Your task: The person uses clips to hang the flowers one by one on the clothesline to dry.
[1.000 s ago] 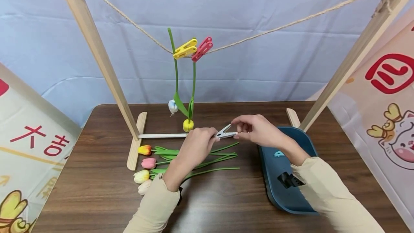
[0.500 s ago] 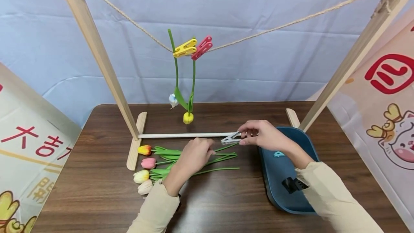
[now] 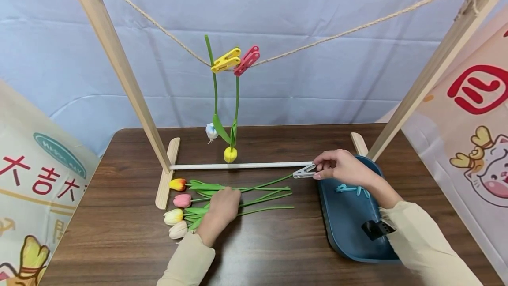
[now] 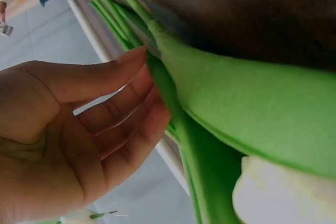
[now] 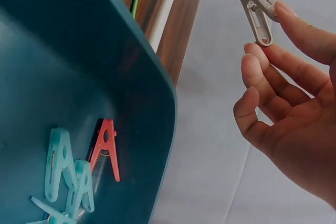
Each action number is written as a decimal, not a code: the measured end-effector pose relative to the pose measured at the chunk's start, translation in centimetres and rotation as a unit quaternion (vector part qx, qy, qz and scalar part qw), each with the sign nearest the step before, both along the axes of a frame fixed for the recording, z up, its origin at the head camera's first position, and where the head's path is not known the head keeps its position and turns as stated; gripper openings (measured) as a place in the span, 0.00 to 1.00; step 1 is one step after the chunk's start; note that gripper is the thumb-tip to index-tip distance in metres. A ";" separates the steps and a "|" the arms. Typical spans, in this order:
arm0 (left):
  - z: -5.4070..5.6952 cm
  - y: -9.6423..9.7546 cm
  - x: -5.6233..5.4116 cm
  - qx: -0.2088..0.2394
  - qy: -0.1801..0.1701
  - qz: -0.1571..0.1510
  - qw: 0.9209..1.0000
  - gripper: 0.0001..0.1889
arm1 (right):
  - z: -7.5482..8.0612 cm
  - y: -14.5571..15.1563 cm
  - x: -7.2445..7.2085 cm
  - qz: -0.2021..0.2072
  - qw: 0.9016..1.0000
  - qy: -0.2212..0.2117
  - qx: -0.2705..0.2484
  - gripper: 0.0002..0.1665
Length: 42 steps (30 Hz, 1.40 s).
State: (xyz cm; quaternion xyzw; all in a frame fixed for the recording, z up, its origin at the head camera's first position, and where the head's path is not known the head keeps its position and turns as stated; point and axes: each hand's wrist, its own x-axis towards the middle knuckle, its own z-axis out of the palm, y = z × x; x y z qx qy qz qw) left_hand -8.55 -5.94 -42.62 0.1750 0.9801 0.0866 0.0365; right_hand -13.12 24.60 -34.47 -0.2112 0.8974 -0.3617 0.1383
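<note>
My right hand (image 3: 344,169) pinches a light grey clothespin (image 3: 304,171) by its handle ends, between thumb and fingers, at the tray's far left corner. In the right wrist view the clothespin (image 5: 254,8) points up and away from the palm. My left hand (image 3: 224,206) is low over a row of artificial tulips lying on the table. Its thumb and fingertips are right at a green tulip leaf (image 4: 173,95) in the left wrist view; whether they pinch it I cannot tell. Orange, pink (image 3: 182,200), pale yellow (image 3: 173,216) and cream tulip heads point left.
A rope (image 3: 349,31) hangs between two wooden posts (image 3: 119,65). Yellow (image 3: 226,60) and red (image 3: 247,60) clothespins hold two upside-down tulips on it. A white rod (image 3: 242,166) joins the stand's feet. The blue tray (image 3: 329,228) contains blue and red (image 5: 106,148) clothespins.
The left hand has let go of the clothespin and moved down and left to the tulips. The right hand has carried the clothespin right, towards the tray.
</note>
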 end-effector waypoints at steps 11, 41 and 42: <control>0.6 0.4 -0.1 -0.010 0.040 -0.009 0.999 0.08 | -0.1 1.1 0.0 -0.008 1.000 0.024 -0.010 0.15; 11.2 2.0 -4.3 0.272 0.224 0.032 0.935 0.08 | 9.0 -1.4 -2.1 -0.041 0.989 0.135 0.051 0.16; 11.3 2.0 -4.4 0.280 0.228 0.037 0.932 0.07 | 9.5 -1.7 -2.1 -0.042 0.988 0.140 0.050 0.16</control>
